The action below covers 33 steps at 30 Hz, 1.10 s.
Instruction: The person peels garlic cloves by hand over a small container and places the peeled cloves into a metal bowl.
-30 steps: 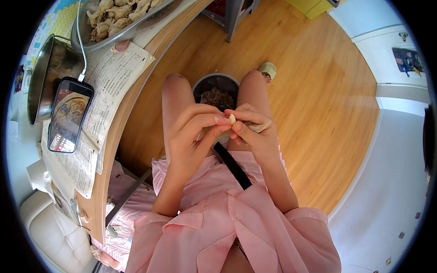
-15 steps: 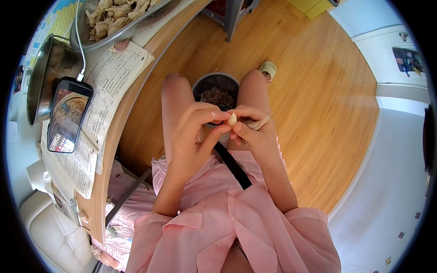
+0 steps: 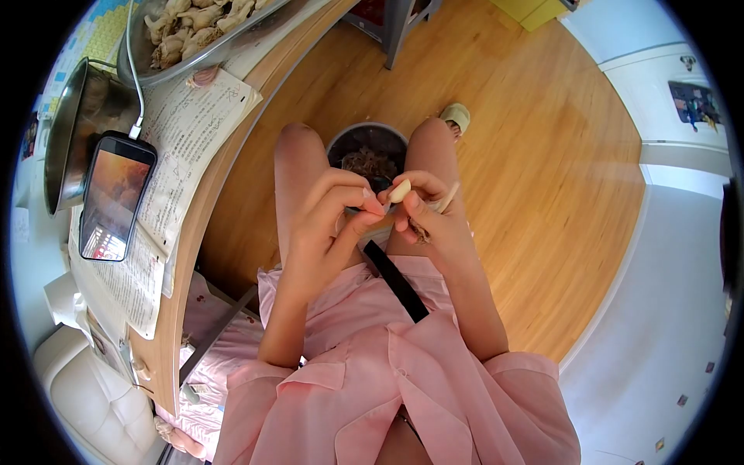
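A pale, peeled garlic clove point(image 3: 400, 191) is pinched between the thumb and fingers of my right hand point(image 3: 435, 219). Tucked in the same palm is a garlic bulb point(image 3: 419, 231), its dry stalk poking out beside my index finger; most of it is hidden. My left hand point(image 3: 329, 221) is just left of the clove, thumb and fingertips brought together. Whatever is between those fingertips is too small to make out. Below both hands, between my knees, stands a dark bin point(image 3: 335, 147) with a heap of garlic skins point(image 3: 370, 163) inside.
On the desk point(image 3: 249, 133) to the left are a metal tray point(image 3: 221, 53) of garlic bulbs, a steel bowl point(image 3: 70, 128), a phone point(image 3: 118, 198) on a white cable and printed sheets point(image 3: 190, 128). A grey stool point(image 3: 395, 35) stands ahead on the wooden floor.
My left fingertips have drawn back left from the clove. The clove now tilts and shows more in my right fingers, and the right hand has turned slightly. The phone's picture has changed.
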Motion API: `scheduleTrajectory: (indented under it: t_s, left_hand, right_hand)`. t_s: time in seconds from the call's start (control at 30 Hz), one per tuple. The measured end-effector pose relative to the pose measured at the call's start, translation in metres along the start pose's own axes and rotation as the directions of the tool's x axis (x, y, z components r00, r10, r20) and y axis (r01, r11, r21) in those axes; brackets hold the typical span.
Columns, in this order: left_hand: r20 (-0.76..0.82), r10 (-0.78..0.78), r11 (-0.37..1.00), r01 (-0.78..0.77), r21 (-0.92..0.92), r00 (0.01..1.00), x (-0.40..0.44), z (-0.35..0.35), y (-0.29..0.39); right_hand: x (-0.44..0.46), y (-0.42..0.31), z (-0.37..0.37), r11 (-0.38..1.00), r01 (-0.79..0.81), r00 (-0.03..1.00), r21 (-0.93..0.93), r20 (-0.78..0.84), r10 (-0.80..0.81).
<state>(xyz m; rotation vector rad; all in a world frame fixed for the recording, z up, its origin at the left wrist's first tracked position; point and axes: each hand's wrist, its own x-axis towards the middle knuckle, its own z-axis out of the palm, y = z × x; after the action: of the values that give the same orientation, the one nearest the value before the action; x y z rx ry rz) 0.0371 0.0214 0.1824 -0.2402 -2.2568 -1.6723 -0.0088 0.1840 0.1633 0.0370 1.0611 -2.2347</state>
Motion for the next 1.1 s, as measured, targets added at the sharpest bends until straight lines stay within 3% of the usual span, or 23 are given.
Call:
scheduleTrajectory:
  t_s: [0.1, 0.33, 0.5, 0.7, 1.0, 1.1]
  left_hand:
    - [-0.030, -0.062, 0.995, 0.059, -0.076, 0.998, -0.001, 0.001, -0.002]
    - [-0.135, 0.003, 0.998, -0.011, -0.060, 0.991, 0.001, 0.006, -0.004]
    - [-0.118, 0.097, 0.985, -0.078, 0.156, 0.988, 0.005, 0.004, 0.000]
    - [-0.131, 0.006, 0.982, 0.019, 0.190, 0.991, 0.004, 0.003, -0.001]
    - [-0.130, 0.075, 0.979, -0.048, 0.198, 0.989, 0.006, 0.004, -0.011]
    - [-0.112, 0.023, 0.971, 0.004, 0.239, 0.993, 0.006, 0.004, -0.008]
  right_hand:
    - [0.001, 0.002, -0.003, 0.998, -0.009, 1.000, 0.059, 0.004, 0.009]
    - [0.001, 0.004, -0.007, 0.994, -0.009, 0.999, 0.111, 0.042, 0.004]
    - [-0.001, 0.001, -0.001, 0.998, 0.046, 0.999, -0.038, -0.019, -0.047]
    - [-0.001, 0.003, 0.003, 0.985, 0.063, 0.995, -0.159, -0.072, -0.076]
    - [0.003, 0.007, 0.001, 0.974, 0.094, 0.993, -0.205, -0.055, -0.108]
    - [0.003, 0.006, 0.002, 0.974, 0.083, 0.993, -0.213, -0.068, -0.100]
